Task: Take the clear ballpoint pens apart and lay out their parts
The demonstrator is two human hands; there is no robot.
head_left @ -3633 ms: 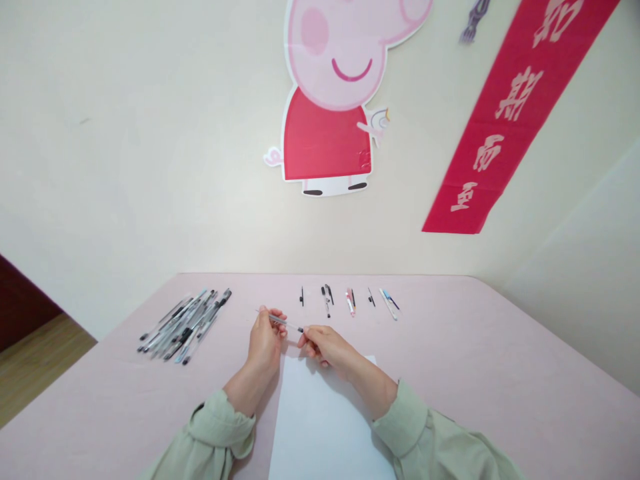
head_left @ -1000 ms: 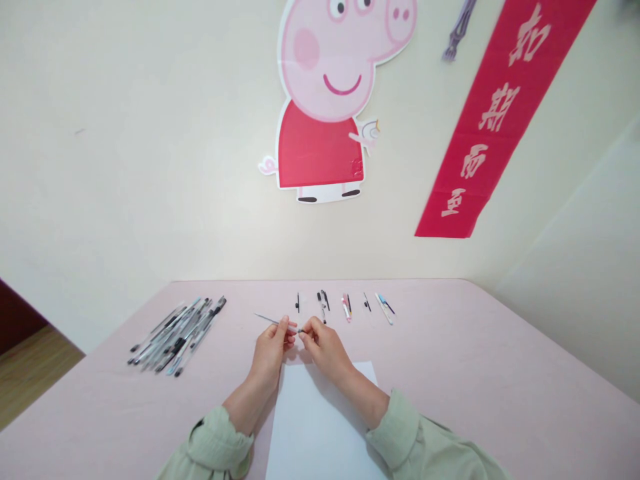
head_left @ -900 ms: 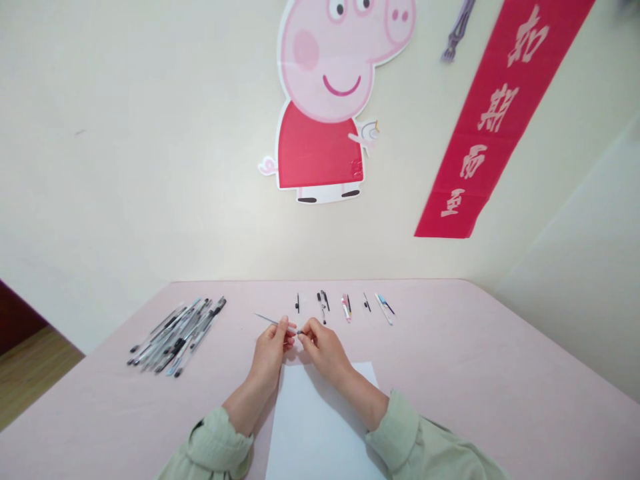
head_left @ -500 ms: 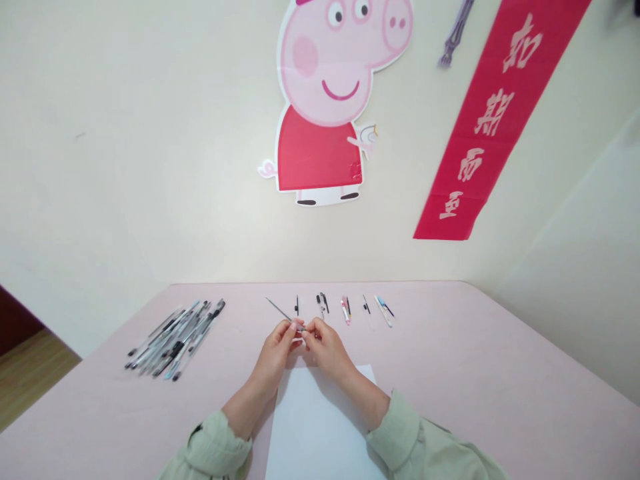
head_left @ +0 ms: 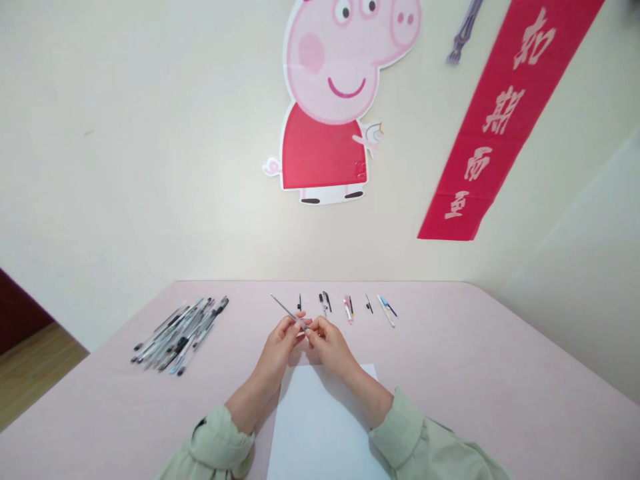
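Both my hands meet above the far edge of a white sheet of paper (head_left: 325,427). My left hand (head_left: 281,343) pinches a thin pen refill (head_left: 286,309) that sticks out up and to the left. My right hand (head_left: 330,343) is closed with its fingertips at the refill's near end, touching the left fingers. What the right fingers hold there is too small to make out.
A pile of several pens (head_left: 181,325) lies at the left of the pink table (head_left: 500,373). A row of small pen parts (head_left: 349,307) lies along the far side. A cartoon pig cut-out (head_left: 330,100) and a red banner (head_left: 495,120) hang on the wall.
My hands have come together from slightly apart, and the refill has swung from nearly level to pointing up and left.
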